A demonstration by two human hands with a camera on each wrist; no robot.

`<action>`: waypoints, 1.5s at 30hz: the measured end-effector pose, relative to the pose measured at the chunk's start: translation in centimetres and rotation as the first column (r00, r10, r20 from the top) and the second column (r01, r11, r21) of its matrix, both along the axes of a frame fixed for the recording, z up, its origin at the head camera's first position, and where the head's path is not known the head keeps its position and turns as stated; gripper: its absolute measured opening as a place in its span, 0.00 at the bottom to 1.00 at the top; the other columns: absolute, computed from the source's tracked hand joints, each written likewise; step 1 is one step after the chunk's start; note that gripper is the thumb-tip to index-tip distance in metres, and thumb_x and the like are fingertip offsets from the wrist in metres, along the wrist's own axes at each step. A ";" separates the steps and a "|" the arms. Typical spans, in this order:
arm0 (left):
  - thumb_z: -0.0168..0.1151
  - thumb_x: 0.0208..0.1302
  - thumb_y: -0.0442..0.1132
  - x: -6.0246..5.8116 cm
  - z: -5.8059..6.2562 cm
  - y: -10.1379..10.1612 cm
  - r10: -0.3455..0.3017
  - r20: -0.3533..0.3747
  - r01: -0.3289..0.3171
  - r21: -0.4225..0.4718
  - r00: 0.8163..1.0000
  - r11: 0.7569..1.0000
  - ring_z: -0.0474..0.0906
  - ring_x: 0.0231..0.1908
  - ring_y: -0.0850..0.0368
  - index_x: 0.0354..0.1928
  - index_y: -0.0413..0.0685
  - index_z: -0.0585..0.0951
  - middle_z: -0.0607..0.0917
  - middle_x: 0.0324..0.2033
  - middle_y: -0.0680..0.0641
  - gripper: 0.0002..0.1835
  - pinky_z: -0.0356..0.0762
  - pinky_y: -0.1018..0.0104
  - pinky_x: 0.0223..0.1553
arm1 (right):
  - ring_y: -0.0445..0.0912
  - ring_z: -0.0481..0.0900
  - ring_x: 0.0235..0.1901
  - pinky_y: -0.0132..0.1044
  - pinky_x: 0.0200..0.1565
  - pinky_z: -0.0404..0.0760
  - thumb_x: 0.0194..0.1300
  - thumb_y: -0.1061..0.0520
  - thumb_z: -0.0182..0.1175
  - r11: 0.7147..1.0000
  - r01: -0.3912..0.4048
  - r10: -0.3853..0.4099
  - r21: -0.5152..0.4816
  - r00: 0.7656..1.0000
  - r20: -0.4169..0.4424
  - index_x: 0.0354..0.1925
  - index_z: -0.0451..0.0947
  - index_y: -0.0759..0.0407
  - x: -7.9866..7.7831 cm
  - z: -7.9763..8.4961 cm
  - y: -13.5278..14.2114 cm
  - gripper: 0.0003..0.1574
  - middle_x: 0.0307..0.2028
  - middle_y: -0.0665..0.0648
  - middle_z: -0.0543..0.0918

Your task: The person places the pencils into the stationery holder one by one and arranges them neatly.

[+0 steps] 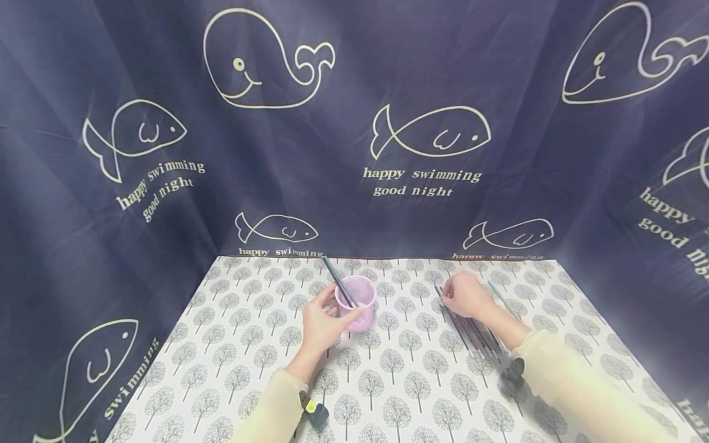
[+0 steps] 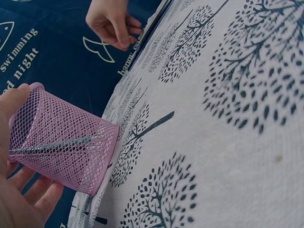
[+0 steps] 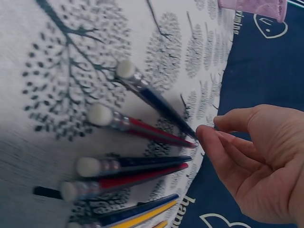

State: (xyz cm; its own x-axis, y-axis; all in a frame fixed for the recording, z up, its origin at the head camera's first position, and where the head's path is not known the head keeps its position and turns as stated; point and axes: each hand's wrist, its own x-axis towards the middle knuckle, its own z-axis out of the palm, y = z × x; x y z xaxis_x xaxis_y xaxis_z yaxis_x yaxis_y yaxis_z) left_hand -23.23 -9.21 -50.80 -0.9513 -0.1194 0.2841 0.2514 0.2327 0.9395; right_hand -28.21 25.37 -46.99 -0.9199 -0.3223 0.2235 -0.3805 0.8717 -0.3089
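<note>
My left hand point(image 1: 324, 320) grips a pink mesh pencil cup point(image 2: 66, 137), thumb over its rim and fingers round its side. The cup stands upright on the tablecloth, and a few dark pencils point(image 1: 339, 280) lean in it, poking out past the rim. On the right, my right hand point(image 3: 256, 161) pinches the far end of a dark blue pencil point(image 3: 159, 102) between thumb and index finger. Beside that one lie several more eraser-tipped pencils, among them a red pencil point(image 3: 152, 133) and a yellow pencil point(image 3: 147, 216), white erasers towards me.
A white tablecloth point(image 1: 396, 381) printed with grey trees covers the table. Under my right forearm lies a greenish pencil point(image 1: 501, 296). Dark blue curtains point(image 1: 343, 160) with whale and fish drawings hang behind the table and at both sides.
</note>
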 end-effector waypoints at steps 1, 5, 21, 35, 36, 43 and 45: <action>0.88 0.47 0.43 0.0 0.0 0.0 -0.001 -0.004 0.001 -0.002 1.000 1.000 0.87 0.59 0.38 0.67 0.38 0.80 0.88 0.57 0.35 0.44 0.91 0.51 0.59 | 0.45 0.81 0.23 0.47 0.32 0.90 0.57 0.62 0.73 1.000 -0.005 0.005 0.000 1.000 -0.005 0.26 0.87 0.60 0.1 -0.1 0.0 0.05 0.25 0.56 0.88; 0.88 0.47 0.44 0.0 0.0 0.0 -0.001 -0.003 0.001 0.002 1.000 1.000 0.87 0.59 0.39 0.67 0.40 0.80 0.89 0.57 0.36 0.44 0.91 0.51 0.59 | 0.44 0.81 0.22 0.44 0.30 0.89 0.56 0.61 0.75 0.999 -0.008 0.009 0.036 1.000 -0.013 0.24 0.86 0.58 0.4 -0.5 -0.1 0.08 0.21 0.53 0.87; 0.88 0.47 0.44 -0.1 0.1 0.0 -0.005 0.000 0.005 -0.008 1.000 1.000 0.87 0.59 0.39 0.68 0.41 0.80 0.89 0.58 0.36 0.44 0.91 0.51 0.58 | 0.38 0.62 0.11 0.29 0.16 0.70 0.52 0.61 0.74 0.988 0.089 -0.102 0.127 0.990 0.098 0.08 0.63 0.47 0.0 -0.7 -0.4 0.32 0.06 0.42 0.62; 0.88 0.48 0.42 0.0 0.4 0.0 -0.008 0.016 0.008 -0.017 1.000 1.000 0.86 0.60 0.39 0.68 0.39 0.79 0.88 0.59 0.35 0.44 0.91 0.51 0.60 | 0.38 0.63 0.11 0.28 0.17 0.69 0.54 0.60 0.72 0.986 0.072 -0.092 0.149 0.988 0.128 0.07 0.64 0.46 -0.4 -0.1 -0.6 0.31 0.06 0.42 0.64; 0.88 0.48 0.42 0.0 0.4 0.0 -0.005 0.015 0.005 -0.019 1.000 1.000 0.86 0.60 0.39 0.68 0.39 0.80 0.88 0.59 0.35 0.43 0.91 0.51 0.60 | 0.38 0.62 0.12 0.29 0.18 0.69 0.53 0.61 0.70 0.989 0.062 -0.079 0.135 0.990 0.120 0.07 0.64 0.47 -0.6 0.0 -0.6 0.30 0.06 0.42 0.64; 0.88 0.48 0.44 0.0 0.2 0.0 -0.001 -0.003 0.000 -0.011 1.000 1.000 0.87 0.59 0.39 0.68 0.39 0.79 0.88 0.58 0.35 0.44 0.91 0.50 0.59 | 0.48 0.79 0.23 0.53 0.38 0.89 0.53 0.61 0.68 0.999 0.054 -0.054 -0.005 0.998 -0.022 0.21 0.81 0.56 -2.1 2.3 -1.5 0.07 0.19 0.52 0.84; 0.88 0.48 0.44 0.1 0.1 0.0 -0.001 -0.004 0.001 -0.010 1.000 1.000 0.87 0.59 0.39 0.68 0.39 0.79 0.88 0.58 0.35 0.44 0.91 0.50 0.59 | 0.49 0.81 0.22 0.52 0.36 0.90 0.53 0.61 0.66 0.997 0.054 -0.056 -0.055 0.998 -0.033 0.23 0.82 0.58 -2.3 3.2 -2.1 0.04 0.21 0.54 0.85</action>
